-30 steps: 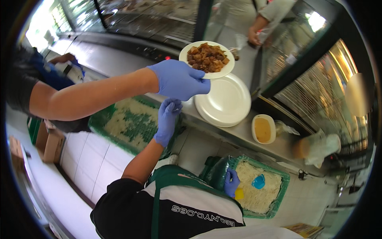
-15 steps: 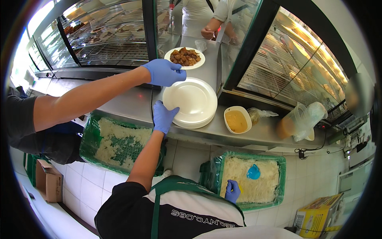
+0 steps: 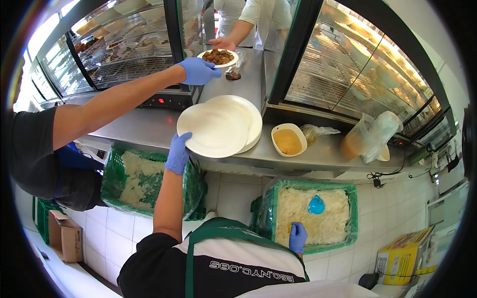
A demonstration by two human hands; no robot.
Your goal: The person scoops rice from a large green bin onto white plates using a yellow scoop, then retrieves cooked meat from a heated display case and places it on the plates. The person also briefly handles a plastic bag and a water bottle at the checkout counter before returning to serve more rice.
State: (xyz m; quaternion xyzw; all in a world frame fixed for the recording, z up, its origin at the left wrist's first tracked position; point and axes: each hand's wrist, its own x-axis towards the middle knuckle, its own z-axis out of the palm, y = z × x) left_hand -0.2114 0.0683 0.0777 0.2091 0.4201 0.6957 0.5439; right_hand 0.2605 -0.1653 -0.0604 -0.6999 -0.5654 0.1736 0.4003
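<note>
My left hand (image 3: 179,154), in a blue glove, grips the rim of a white plate (image 3: 213,130) and tilts it off the plate stack (image 3: 252,116) on the counter. My right hand (image 3: 298,237), gloved too, is closed at the near edge of a green crate (image 3: 353,218) lined with clear plastic; what it holds, if anything, I cannot make out. White rice (image 3: 328,231) fills this crate, and a blue scoop (image 3: 316,204) lies on top.
At left, a co-worker's gloved hand (image 3: 198,71) holds a plate of browned meat chunks (image 3: 218,57); another person's bare hand (image 3: 223,43) reaches it from across. Glass display cases flank the gap. A sauce bowl (image 3: 289,140) and jug (image 3: 354,139) stand right; another rice crate (image 3: 112,179) left.
My left hand has lifted the top plate and shifted it left off the stack. The co-worker has raised the meat plate away toward the person across, whose hand now meets it.
</note>
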